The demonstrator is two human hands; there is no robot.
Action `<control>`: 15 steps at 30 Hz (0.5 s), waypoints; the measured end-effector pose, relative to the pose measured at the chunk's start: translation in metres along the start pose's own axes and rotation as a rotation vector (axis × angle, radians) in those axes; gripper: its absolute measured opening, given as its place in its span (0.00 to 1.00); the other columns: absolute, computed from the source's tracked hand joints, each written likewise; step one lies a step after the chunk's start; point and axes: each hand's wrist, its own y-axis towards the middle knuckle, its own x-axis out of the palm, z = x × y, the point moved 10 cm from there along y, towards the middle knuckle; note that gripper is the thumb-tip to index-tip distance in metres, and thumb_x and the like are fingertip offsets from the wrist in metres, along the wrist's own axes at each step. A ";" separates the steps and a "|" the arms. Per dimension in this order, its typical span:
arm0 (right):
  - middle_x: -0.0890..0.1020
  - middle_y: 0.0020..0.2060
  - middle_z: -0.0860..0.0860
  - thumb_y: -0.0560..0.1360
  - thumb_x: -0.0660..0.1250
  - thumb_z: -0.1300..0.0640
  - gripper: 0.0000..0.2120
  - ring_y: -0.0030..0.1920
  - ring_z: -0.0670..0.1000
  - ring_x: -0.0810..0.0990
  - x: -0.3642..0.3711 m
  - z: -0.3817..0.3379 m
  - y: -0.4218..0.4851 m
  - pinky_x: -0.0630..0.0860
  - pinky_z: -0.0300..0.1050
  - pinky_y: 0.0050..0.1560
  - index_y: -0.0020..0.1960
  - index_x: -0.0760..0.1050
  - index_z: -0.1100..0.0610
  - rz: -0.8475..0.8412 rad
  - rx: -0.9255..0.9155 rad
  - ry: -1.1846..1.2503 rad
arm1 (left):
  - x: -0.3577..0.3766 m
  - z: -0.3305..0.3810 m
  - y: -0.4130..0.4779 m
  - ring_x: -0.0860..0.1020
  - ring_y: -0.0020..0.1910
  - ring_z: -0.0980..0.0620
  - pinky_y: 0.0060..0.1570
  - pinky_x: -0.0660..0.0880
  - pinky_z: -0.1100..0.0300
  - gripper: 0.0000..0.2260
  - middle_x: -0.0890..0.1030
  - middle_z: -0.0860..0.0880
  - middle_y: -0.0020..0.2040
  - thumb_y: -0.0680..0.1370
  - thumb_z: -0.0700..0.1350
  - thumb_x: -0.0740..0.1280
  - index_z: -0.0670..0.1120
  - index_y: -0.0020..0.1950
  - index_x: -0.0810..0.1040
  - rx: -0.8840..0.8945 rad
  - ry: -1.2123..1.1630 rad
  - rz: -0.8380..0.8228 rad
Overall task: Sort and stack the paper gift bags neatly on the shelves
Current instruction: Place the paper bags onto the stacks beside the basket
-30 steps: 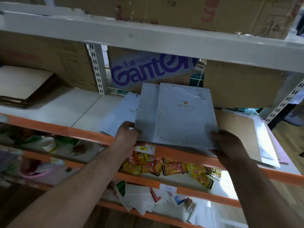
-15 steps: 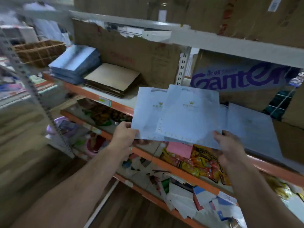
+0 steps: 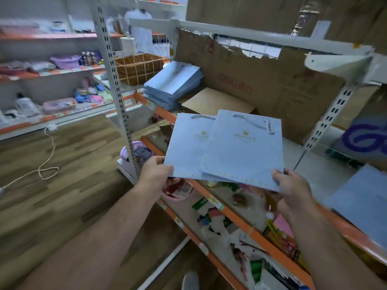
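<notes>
Centre of frame: my left hand (image 3: 156,172) grips the lower left corner of the rear bag (image 3: 186,151), thumb on top and fingers curled beneath. My right hand (image 3: 291,185) pinches the lower right corner of the front bag (image 3: 245,155) in the same way. Both are flat, pale blue paper gift bags with a gold crown mark. They are fanned, the front bag overlapping the right part of the rear one. A twisted grey cord handle (image 3: 253,122) lies across the front bag's top. I hold the pair in the air, above the orange shelf edge (image 3: 230,214).

Upper centre: a stack of blue bags (image 3: 173,84) lies on the shelf, between a wicker basket (image 3: 138,68) to its left and flat brown sheets (image 3: 217,101) to its right. A cardboard panel (image 3: 272,80) stands behind them.

Right edge: another blue bag (image 3: 364,206), blurred, lies flat on the shelf.
</notes>
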 end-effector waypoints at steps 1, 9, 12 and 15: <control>0.82 0.45 0.57 0.81 0.63 0.63 0.06 0.40 0.57 0.81 0.016 0.000 0.010 0.79 0.54 0.43 0.46 0.74 0.57 -0.010 0.000 -0.005 | -0.005 0.005 0.013 0.82 0.47 0.43 0.29 0.79 0.59 0.11 0.79 0.40 0.57 0.78 0.32 0.65 0.40 0.60 0.74 0.003 -0.012 0.006; 0.82 0.48 0.58 0.81 0.63 0.62 0.05 0.45 0.58 0.82 0.145 -0.011 0.110 0.81 0.49 0.34 0.57 0.74 0.60 -0.088 0.052 0.081 | -0.023 0.065 0.139 0.82 0.42 0.45 0.34 0.82 0.52 0.09 0.78 0.46 0.53 0.79 0.29 0.62 0.43 0.51 0.74 0.057 -0.050 0.046; 0.80 0.46 0.58 0.82 0.62 0.64 0.03 0.41 0.55 0.79 0.186 -0.034 0.142 0.76 0.45 0.33 0.55 0.73 0.61 -0.106 0.022 0.083 | -0.029 0.093 0.188 0.83 0.46 0.40 0.35 0.82 0.52 0.09 0.79 0.41 0.56 0.79 0.31 0.63 0.44 0.52 0.75 0.057 -0.011 0.085; 0.78 0.44 0.57 0.82 0.62 0.64 0.02 0.40 0.54 0.77 0.219 -0.057 0.171 0.71 0.46 0.36 0.51 0.73 0.61 -0.090 -0.014 0.070 | -0.032 0.126 0.231 0.84 0.39 0.43 0.44 0.83 0.44 0.08 0.80 0.40 0.55 0.79 0.32 0.63 0.44 0.53 0.75 0.089 0.029 0.104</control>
